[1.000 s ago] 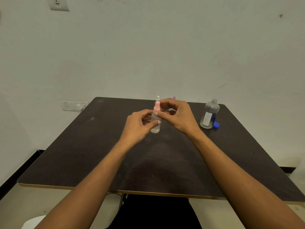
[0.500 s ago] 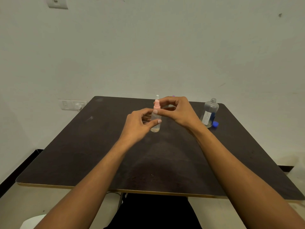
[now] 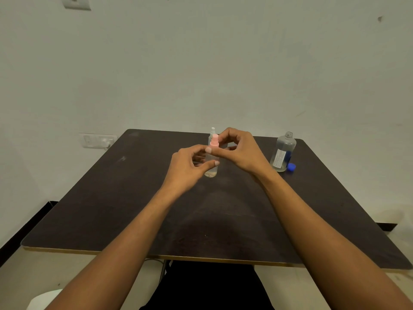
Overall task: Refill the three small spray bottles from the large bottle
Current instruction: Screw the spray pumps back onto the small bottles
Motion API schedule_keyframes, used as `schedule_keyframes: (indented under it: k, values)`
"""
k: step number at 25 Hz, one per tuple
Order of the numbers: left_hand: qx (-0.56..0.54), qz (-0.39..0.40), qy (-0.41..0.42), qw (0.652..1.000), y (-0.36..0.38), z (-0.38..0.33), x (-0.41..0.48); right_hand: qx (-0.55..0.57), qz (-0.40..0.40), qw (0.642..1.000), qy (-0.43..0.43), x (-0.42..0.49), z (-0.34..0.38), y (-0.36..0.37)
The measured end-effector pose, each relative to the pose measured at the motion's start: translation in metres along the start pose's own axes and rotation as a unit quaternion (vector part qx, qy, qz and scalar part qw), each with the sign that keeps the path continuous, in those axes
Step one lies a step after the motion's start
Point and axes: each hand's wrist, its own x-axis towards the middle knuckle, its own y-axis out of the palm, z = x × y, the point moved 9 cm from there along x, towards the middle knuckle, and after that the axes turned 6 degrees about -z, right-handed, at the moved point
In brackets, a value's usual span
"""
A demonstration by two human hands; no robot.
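Both hands on pink-capped spray bottle, mid-desk.
Left hand fingers curled around body; right hand fingertips pinch pink cap. Large bottle uncapped, far right corner.

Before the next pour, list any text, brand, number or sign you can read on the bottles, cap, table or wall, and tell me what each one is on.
Nothing here can be read.
Large bottle: its white label carries lines of print, too small and blurred to read.
Pink-topped spray bottle: no print visible.
Blue cap: no marking visible.
Wall switch plate and socket plate: no legible marks.
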Motion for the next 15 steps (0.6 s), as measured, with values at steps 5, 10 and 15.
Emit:
schedule_keyframes:
  k: [5,10,15]
  values:
    - [-0.013,-0.002,-0.004,1.000,0.000,0.000,-0.001,0.016,0.049,0.999,0.009,-0.002,-0.003,0.011]
    - [-0.010,0.000,0.011,1.000,-0.002,-0.002,0.001,0.043,0.022,0.999,-0.002,-0.002,-0.003,0.004]
    - [-0.017,-0.002,0.010,1.000,0.000,-0.004,-0.001,0.021,0.034,0.999,0.008,-0.003,-0.005,0.011]
